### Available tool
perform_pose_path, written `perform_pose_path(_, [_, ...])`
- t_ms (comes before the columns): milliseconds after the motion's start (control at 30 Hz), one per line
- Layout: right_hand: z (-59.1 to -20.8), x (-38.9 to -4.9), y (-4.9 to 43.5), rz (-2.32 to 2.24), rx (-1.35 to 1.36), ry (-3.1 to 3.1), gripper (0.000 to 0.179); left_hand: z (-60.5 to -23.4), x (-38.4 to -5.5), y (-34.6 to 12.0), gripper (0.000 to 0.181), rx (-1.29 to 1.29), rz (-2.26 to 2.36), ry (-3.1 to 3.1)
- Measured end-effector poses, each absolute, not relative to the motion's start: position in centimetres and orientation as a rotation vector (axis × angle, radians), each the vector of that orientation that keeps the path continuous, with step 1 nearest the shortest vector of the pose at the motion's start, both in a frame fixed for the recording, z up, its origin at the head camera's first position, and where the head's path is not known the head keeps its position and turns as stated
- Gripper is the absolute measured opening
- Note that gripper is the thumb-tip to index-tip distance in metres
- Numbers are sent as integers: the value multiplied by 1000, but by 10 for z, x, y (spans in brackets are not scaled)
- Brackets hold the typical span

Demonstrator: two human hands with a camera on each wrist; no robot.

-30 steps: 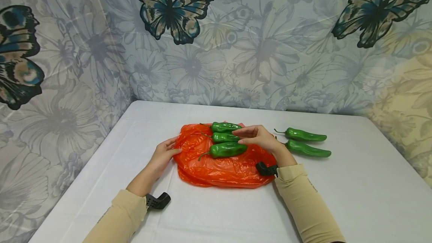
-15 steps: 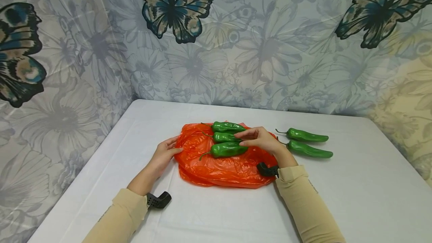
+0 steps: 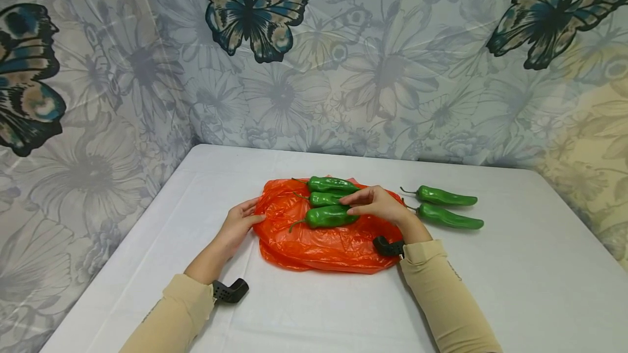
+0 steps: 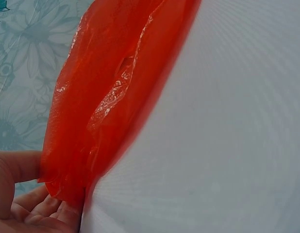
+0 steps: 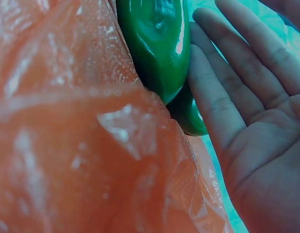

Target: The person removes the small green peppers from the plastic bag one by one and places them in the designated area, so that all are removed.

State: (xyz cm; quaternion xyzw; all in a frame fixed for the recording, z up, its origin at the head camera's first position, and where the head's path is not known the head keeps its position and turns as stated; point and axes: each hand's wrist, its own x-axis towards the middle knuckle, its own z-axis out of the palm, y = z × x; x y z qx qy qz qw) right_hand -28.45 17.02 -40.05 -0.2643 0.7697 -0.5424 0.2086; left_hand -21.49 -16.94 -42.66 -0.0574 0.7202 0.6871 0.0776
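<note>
Three green peppers lie side by side on an orange-red plastic bag point(image 3: 314, 252): a far pepper point(image 3: 330, 184), a middle pepper point(image 3: 324, 199) and a near pepper point(image 3: 331, 217). My left hand point(image 3: 240, 225) pinches the bag's left edge; in the left wrist view the thumb point(image 4: 26, 166) lies on one side of the plastic, the fingers beneath. My right hand point(image 3: 380, 206) is at the peppers' right ends, partly covering the middle and near ones. In the right wrist view its fingers point(image 5: 218, 109) are extended beside a pepper point(image 5: 157, 53). Whether they press it I cannot tell.
Two more green peppers, a far one point(image 3: 445, 196) and a near one point(image 3: 448, 217), lie on the white table point(image 3: 530, 277) right of the bag. A butterfly-patterned cloth point(image 3: 382, 86) hangs behind the table and along its left side.
The right hand has shifted very slightly at the peppers' ends. The left hand, bag and peppers stay nearly as they were; the head view has moved a little.
</note>
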Motion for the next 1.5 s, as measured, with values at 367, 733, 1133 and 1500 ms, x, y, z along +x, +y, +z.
perform_pose_path(367, [-402, -283, 167, -1395, -740, 2197, 38, -427, -216, -169, 55, -171, 2055, 2157])
perform_pose_path(733, [-407, -284, 165, -1335, -708, 2233, 45, -427, -216, -170, 55, -160, 2058, 2152])
perform_pose_path(1133, [-408, -284, 166, -1324, -736, 2229, 47, -427, -216, -170, 55, -157, 2049, 2161])
perform_pose_path(1500, [-412, -285, 166, -1299, -743, 2251, 46, -427, -216, -170, 55, -162, 2053, 2161])
